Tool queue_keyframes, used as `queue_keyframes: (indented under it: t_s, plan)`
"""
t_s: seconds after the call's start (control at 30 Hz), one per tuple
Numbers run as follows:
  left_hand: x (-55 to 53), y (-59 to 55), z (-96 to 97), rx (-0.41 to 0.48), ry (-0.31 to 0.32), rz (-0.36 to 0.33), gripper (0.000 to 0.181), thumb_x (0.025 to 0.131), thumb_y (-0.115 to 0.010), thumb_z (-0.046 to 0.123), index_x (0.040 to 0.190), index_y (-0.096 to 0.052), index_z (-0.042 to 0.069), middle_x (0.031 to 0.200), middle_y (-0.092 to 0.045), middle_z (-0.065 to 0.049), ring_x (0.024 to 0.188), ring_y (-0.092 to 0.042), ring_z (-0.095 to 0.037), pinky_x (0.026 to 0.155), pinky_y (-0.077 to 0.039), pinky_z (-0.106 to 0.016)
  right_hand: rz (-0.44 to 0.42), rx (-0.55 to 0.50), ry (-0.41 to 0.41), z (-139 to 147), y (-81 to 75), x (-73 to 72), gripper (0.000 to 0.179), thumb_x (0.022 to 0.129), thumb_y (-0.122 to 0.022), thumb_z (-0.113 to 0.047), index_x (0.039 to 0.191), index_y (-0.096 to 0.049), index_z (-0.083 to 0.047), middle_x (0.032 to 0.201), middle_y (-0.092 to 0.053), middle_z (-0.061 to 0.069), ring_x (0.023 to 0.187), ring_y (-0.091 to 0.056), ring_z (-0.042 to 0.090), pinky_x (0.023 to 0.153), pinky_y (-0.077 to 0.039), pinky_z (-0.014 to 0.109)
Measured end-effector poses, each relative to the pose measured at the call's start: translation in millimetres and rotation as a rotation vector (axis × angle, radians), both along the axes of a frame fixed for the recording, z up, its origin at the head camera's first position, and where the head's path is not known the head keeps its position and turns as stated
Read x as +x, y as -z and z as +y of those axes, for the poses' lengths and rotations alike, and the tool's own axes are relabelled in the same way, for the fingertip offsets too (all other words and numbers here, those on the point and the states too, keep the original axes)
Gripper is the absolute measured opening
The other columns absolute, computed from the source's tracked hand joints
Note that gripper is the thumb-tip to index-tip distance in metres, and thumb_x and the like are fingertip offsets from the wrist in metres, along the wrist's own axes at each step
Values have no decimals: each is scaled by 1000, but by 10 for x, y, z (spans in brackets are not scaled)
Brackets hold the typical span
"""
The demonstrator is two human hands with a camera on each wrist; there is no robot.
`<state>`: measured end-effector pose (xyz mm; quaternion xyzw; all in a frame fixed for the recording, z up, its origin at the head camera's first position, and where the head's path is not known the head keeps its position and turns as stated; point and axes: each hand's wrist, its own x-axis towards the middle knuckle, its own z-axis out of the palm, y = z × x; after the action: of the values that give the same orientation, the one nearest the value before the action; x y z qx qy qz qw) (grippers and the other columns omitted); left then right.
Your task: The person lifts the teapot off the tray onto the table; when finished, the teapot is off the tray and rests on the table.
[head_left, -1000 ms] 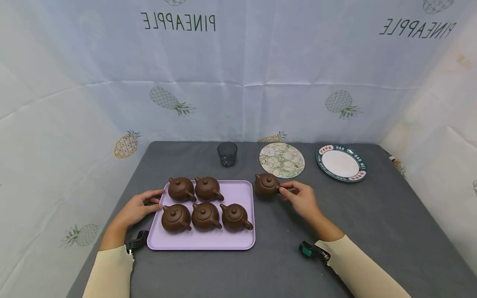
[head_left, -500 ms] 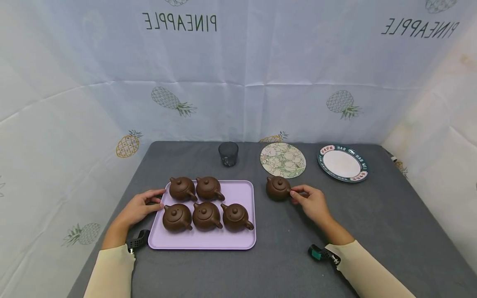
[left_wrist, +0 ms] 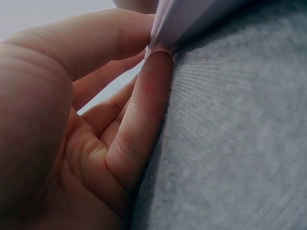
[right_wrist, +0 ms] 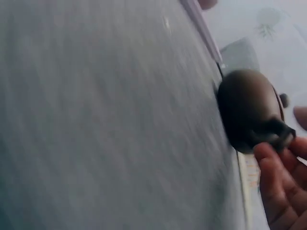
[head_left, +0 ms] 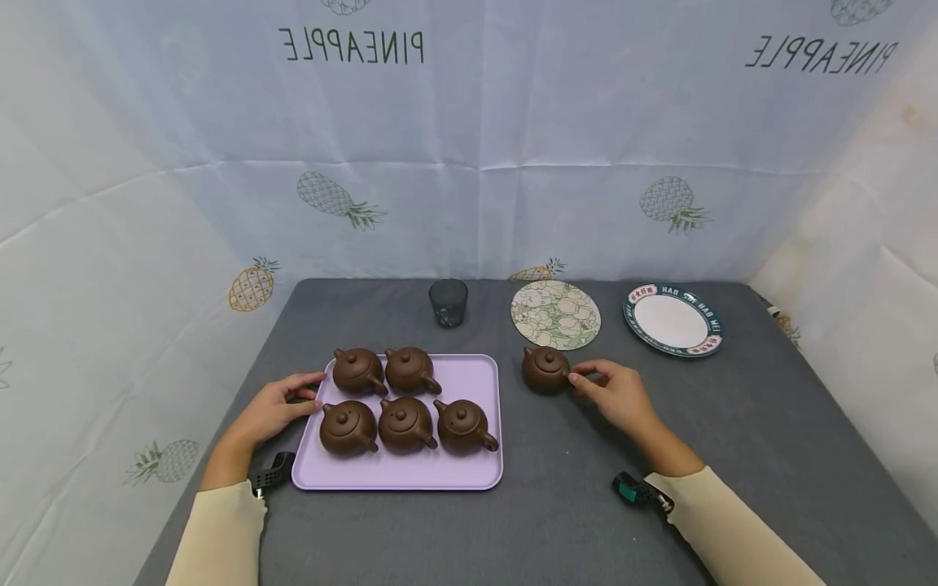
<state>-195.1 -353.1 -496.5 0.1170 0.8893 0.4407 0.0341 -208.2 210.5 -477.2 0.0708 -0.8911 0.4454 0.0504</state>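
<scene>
A purple tray (head_left: pixel 454 476) carries several small brown teapots (head_left: pixel 405 425), all with spouts toward the upper left. At its left edge my left hand (head_left: pixel 267 413) holds the rim; in the left wrist view the thumb lies against the tray's side wall (left_wrist: pixel 165 24) with a finger (left_wrist: pixel 148 96) beside it, low by the cloth. Right of the tray, my right hand (head_left: pixel 611 395) pinches the handle of another brown teapot (head_left: pixel 545 370). In the right wrist view, fingertips close on that teapot's handle (right_wrist: pixel 283 134); its body seems to touch the tabletop.
A dark glass cup (head_left: pixel 449 303) stands at the back. To its right lie a round floral mat (head_left: pixel 555 316), close behind the held teapot, and a white plate with a green rim (head_left: pixel 672 321). A pineapple-print curtain (head_left: pixel 498 220) borders the grey table (head_left: pixel 410 537).
My right hand has moved the pinched teapot a little rightward, away from the tray, then stayed nearly still there. The left hand and tray have held their place.
</scene>
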Motion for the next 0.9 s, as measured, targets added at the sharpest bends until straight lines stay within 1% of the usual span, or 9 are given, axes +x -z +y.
queue_keyframes:
  t_s: [0.07,0.17,0.27,0.37,0.47,0.57,0.67,0.77,0.9]
  plan:
    - [-15,5,3,-1,9,-1,50,87,-74,12,132,-58,-1,109,-65,-15,93,-60,-6,81,-41,-15,59,61,14,13,-64,24,31,90,-71,-33,107,-71,-7,82,-70,2,65,-64,14,55,-49,31]
    - [-38,9,8,4,12,15,50,86,-75,12,131,-58,-2,109,-65,-15,92,-60,-6,80,-41,-15,140,85,25,-23,-157,77,33,90,-71,-34,109,-71,-6,89,-70,2,68,-63,14,56,-48,31]
    - [-55,15,7,15,14,29,50,86,-75,11,131,-57,-4,108,-66,-16,91,-61,-5,80,-41,-14,194,52,0,-135,-211,135,29,90,-72,-30,108,-72,-7,92,-69,1,71,-63,13,58,-48,31]
    - [-59,25,-2,32,16,33,50,86,-74,10,131,-57,-5,110,-64,-18,91,-61,-4,80,-41,-13,207,-9,-68,-298,-207,182,22,89,-74,-25,104,-73,-9,85,-68,-2,67,-61,13,57,-48,30]
    - [-42,50,-18,41,8,30,50,86,-74,9,132,-57,-4,113,-63,-19,92,-61,-3,80,-41,-13,148,-89,-159,-471,-162,226,21,88,-75,-22,102,-73,-7,77,-66,-4,61,-59,13,54,-48,30]
    - [-16,79,-32,44,11,24,51,86,-74,8,133,-56,-4,114,-62,-21,92,-61,-2,80,-41,-13,39,-156,-236,-621,-102,283,21,88,-74,-23,101,-72,-6,74,-66,-3,58,-59,14,52,-48,31]
    - [-2,103,-39,51,11,27,51,86,-74,7,132,-56,-5,114,-61,-22,91,-61,-2,79,-41,-13,-62,-205,-289,-748,-61,351,22,88,-74,-24,101,-71,-7,74,-66,0,57,-59,17,51,-48,31]
    - [-9,113,-36,56,13,34,51,85,-74,6,131,-56,-6,113,-61,-21,91,-61,-2,79,-41,-13,-120,-247,-335,-865,-30,415,22,88,-74,-22,102,-70,-5,74,-66,3,57,-60,19,52,-49,32]
    - [-27,110,-27,56,21,39,50,85,-74,6,131,-56,-6,111,-62,-21,90,-61,-2,79,-41,-12,-163,-268,-374,-1010,-9,492,24,87,-75,-22,102,-69,-4,78,-67,2,55,-60,20,52,-49,31]
